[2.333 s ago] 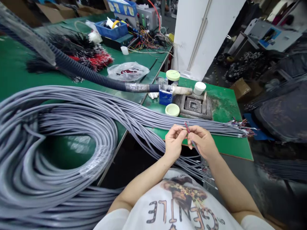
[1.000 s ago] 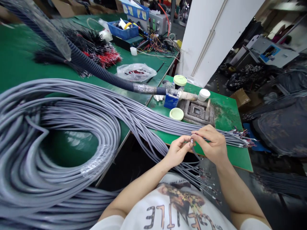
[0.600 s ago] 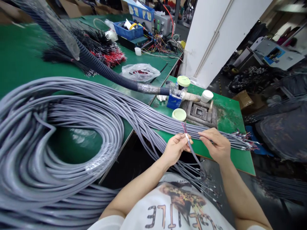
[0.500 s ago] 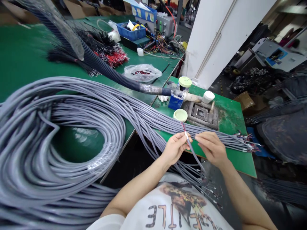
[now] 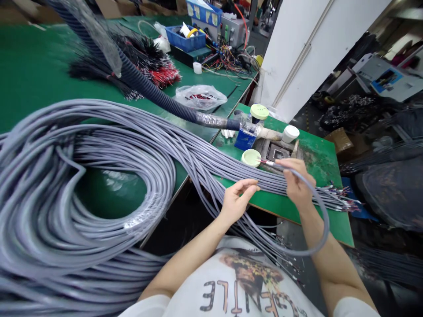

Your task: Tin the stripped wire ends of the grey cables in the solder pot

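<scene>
Matt plastic cable (image 5: 139, 147), ribbed plastic conduit (image 5: 155, 90) (glossy tape (image 5: 207, 119)), scuffed green benchtop (image 5: 317, 154)

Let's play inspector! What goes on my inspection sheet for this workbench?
Surface: green bench, stained near a metal plate.
Job's things: grey cable with a bared end.
Clutter: green lid, white pot, plastic bag, blue tray.
Hands: right hand pinches the cable; left hand is open, holding nothing.
Cables: big grey coil; grey bundle with coloured wire ends.
Surroundings: white pillar, cardboard box.
</scene>
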### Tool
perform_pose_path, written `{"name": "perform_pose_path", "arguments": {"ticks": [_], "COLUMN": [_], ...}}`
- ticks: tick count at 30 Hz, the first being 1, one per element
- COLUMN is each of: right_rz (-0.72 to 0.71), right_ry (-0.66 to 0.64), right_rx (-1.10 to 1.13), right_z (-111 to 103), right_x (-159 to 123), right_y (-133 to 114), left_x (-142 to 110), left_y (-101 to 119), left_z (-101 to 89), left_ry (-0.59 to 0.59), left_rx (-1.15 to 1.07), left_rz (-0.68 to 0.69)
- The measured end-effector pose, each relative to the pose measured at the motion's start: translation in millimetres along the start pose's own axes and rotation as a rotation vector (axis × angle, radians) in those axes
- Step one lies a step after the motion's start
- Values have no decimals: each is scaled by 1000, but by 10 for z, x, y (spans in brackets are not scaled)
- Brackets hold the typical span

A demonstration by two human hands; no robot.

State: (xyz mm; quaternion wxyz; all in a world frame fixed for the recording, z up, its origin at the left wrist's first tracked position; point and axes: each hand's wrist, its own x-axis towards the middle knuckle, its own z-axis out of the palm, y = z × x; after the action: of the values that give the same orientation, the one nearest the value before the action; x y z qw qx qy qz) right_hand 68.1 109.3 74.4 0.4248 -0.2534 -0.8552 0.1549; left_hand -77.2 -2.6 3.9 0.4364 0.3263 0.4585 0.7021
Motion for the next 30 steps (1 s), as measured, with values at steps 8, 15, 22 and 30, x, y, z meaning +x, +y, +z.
{"name": "perform_pose_path", "arguments": {"ticks": [8, 15, 22, 30], "right_rz": [233, 233, 300, 298], "right_ry": [-43, -119, -162, -163], "right_rx": [-10, 0, 36, 3], "right_z": [319, 572, 678, 700], "right_x": [535, 644, 680, 699], "right_y": [475, 574, 658, 655], "left_x": [103, 160, 175, 166], "left_y": [-275, -398, -350, -375], "left_z": [-364, -416, -406, -416], "left_ry": [167, 148, 145, 137], "left_rx": [574, 596, 595, 593], "left_rz": [561, 591, 608, 598]}}
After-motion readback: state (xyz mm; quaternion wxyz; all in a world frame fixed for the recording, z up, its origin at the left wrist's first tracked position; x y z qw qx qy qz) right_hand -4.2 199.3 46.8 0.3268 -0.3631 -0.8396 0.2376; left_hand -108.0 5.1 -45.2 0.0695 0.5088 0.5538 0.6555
